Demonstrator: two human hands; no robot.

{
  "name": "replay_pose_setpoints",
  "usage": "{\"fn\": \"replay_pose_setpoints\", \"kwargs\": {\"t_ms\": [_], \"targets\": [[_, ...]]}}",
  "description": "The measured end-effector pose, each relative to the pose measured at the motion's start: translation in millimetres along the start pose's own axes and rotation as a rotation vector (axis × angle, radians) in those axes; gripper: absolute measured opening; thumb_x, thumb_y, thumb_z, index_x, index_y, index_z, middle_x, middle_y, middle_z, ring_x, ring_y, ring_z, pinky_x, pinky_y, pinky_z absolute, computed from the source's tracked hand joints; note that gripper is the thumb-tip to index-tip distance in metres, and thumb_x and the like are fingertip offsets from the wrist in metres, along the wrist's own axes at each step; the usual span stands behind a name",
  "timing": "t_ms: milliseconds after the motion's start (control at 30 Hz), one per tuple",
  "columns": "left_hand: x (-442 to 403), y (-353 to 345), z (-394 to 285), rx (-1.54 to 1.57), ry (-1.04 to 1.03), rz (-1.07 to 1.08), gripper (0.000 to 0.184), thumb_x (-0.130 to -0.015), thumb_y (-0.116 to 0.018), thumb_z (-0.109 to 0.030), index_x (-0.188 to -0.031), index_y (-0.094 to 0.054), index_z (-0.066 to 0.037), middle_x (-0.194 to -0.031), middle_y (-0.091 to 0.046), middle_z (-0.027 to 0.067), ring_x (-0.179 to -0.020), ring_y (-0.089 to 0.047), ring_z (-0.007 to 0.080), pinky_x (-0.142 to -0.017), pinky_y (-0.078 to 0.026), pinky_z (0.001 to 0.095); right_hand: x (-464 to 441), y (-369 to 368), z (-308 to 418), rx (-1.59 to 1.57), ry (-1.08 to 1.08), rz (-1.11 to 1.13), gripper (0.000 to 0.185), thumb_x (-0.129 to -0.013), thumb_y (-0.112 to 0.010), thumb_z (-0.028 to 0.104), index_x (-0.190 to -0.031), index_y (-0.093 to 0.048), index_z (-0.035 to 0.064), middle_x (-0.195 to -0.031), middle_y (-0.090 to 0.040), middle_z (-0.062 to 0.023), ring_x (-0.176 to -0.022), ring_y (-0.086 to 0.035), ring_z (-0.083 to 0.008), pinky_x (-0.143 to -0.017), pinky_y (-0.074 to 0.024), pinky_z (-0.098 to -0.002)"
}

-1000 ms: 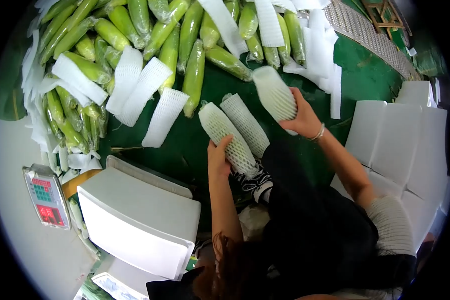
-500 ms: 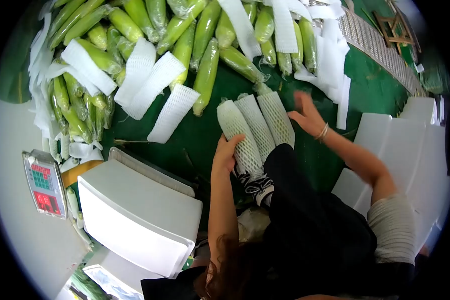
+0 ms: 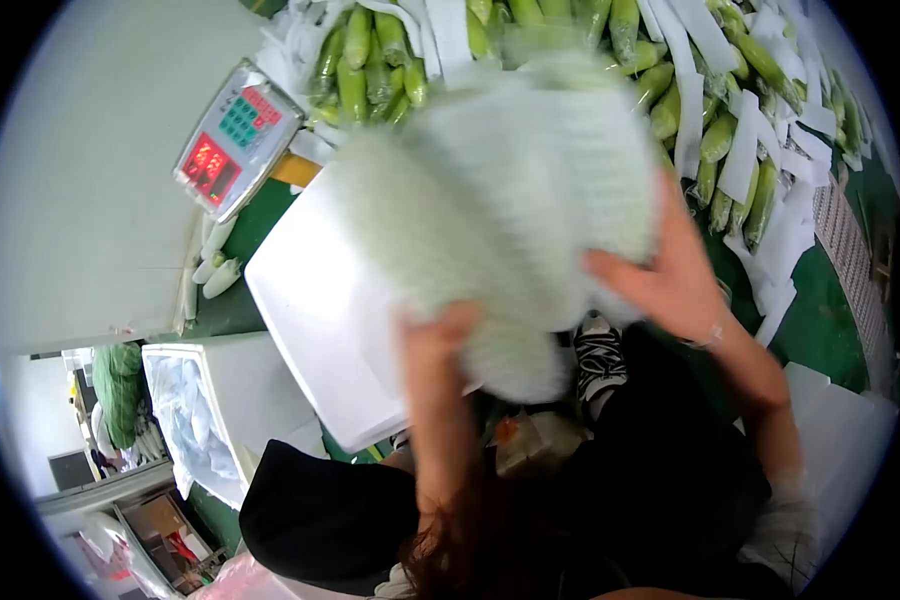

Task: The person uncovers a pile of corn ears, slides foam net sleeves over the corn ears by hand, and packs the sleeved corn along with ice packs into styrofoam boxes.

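Three pale green vegetables in white foam net sleeves (image 3: 510, 200) are lifted side by side, blurred by motion. My left hand (image 3: 438, 350) presses on the lower left side of the bundle. On the right side, my right hand (image 3: 665, 270) clasps it, thumb across the front. Squeezed between both hands, the bundle hangs over part of a white foam box (image 3: 310, 290). Behind it lies a pile of green vegetables in clear film (image 3: 380, 70), with loose white foam sleeves (image 3: 740, 150) strewn over them.
A scale with a lit red display (image 3: 235, 140) stands at the upper left. An open foam box with a bluish liner (image 3: 205, 400) is at the left. Small wrapped vegetables (image 3: 220, 278) lie below the scale. A metal grating (image 3: 850, 260) runs along the right, above white boxes (image 3: 830, 420).
The view has swung left. The three sleeved vegetables have risen from the green floor toward the box. My right hand, apart from them half a second ago, now grips their right side.
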State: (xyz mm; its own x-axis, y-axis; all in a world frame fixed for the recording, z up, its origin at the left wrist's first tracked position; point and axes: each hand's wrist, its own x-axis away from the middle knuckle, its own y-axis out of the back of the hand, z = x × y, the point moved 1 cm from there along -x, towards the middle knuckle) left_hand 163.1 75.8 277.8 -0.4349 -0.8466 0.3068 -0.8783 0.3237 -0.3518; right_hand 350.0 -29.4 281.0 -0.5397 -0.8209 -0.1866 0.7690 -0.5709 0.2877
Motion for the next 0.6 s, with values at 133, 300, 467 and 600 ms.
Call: {"fn": "replay_pose_setpoints", "kwargs": {"t_ms": [133, 300, 467, 600], "targets": [[1, 98, -76, 0.126, -0.069, -0.349, 0.061, -0.075, -0.059, -0.033, -0.126, -0.045, -0.003, -0.118, -0.054, 0.0147, -0.105, -0.053, 0.0313, -0.09, -0.045, 0.0434, -50, -126, 37, 0.188, 0.185, 0.408, 0.086, -0.073, -0.064, 0.035, -0.124, -0.023, -0.0199, -0.106, -0.05, -0.0354, -0.095, -0.056, -0.0429, -0.082, -0.0472, -0.0429], [-29, 194, -69, 0.107, 0.105, -0.24, 0.062, -0.08, -0.056, -0.033, -0.131, -0.039, -0.003, -0.123, -0.05, 0.0153, -0.11, -0.05, 0.0312, -0.094, -0.042, 0.044, -73, -247, 37, 0.493, -0.118, 0.85, 0.097, -0.072, -0.061, 0.04, -0.125, -0.014, -0.0266, -0.113, -0.048, -0.0387, -0.101, -0.055, -0.0423, -0.086, -0.0468, -0.0399], [-68, 209, -51, -0.082, 0.198, -0.212, 0.059, -0.084, -0.053, -0.029, -0.132, -0.035, 0.001, -0.122, -0.05, 0.0173, -0.109, -0.051, 0.0315, -0.093, -0.042, 0.0437, -73, -287, 26, 1.265, 0.069, 1.331, 0.096, -0.072, -0.066, 0.029, -0.135, -0.01, -0.0165, -0.132, -0.027, -0.0394, -0.119, -0.041, -0.0434, -0.097, -0.038, -0.0445], [-124, 237, -10, -1.148, 0.155, -0.279, 0.055, -0.084, -0.06, -0.026, -0.126, -0.04, 0.005, -0.108, -0.056, 0.0204, -0.1, -0.055, 0.0342, -0.087, -0.043, 0.0423, -43, -238, 27, 0.727, 0.239, 0.914, 0.078, -0.071, -0.06, 0.019, -0.13, -0.023, -0.0169, -0.13, -0.029, -0.0401, -0.119, -0.04, -0.0454, -0.1, -0.0344, -0.045]]}}
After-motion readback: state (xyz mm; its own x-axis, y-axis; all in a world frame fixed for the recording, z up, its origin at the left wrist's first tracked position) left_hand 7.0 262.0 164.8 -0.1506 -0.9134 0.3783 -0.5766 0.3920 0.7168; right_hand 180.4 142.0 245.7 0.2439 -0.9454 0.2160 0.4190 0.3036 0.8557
